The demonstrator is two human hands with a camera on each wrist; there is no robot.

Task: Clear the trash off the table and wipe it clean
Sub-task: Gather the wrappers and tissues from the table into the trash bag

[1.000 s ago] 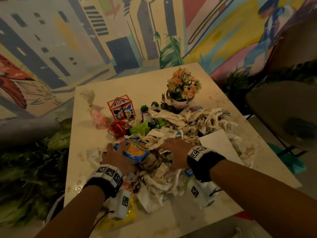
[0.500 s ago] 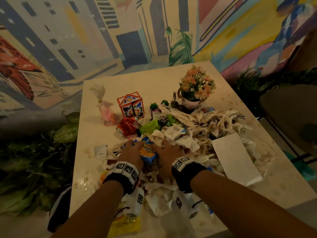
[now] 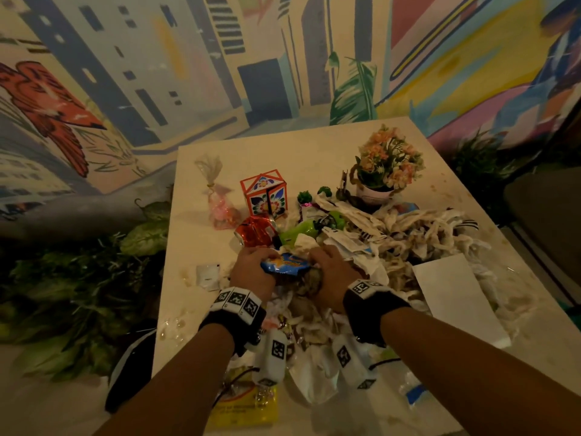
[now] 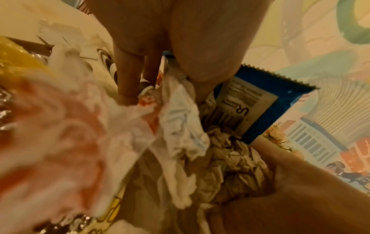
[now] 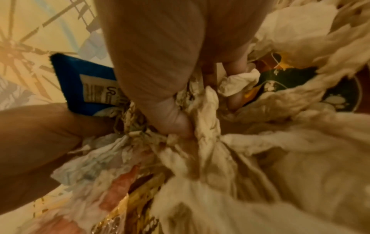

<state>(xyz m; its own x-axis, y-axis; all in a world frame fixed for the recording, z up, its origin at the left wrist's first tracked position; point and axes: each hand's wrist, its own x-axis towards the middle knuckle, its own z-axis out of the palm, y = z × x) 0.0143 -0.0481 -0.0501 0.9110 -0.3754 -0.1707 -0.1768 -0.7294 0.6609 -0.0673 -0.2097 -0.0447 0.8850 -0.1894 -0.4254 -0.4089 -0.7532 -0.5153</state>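
A heap of crumpled tissues and wrappers covers the near half of the pale table. Both hands squeeze a bundle of it together. My left hand grips crumpled tissue and the blue snack wrapper, whose barcode side shows beside the thumb. My right hand curls its fingers into wadded, stained tissue; the blue snack wrapper sits to its left. A red foil wrapper and a green wrapper lie just beyond the hands.
A flower pot, an orange paper box and a pink candy bag stand at the back. A white paper sheet lies right, a yellow packet at the near edge. Plants and a chair flank the table.
Both hands have drawn closer together, bunching the tissues and blue wrapper into a tighter bundle. The head view has shifted left, so the table sits further right.
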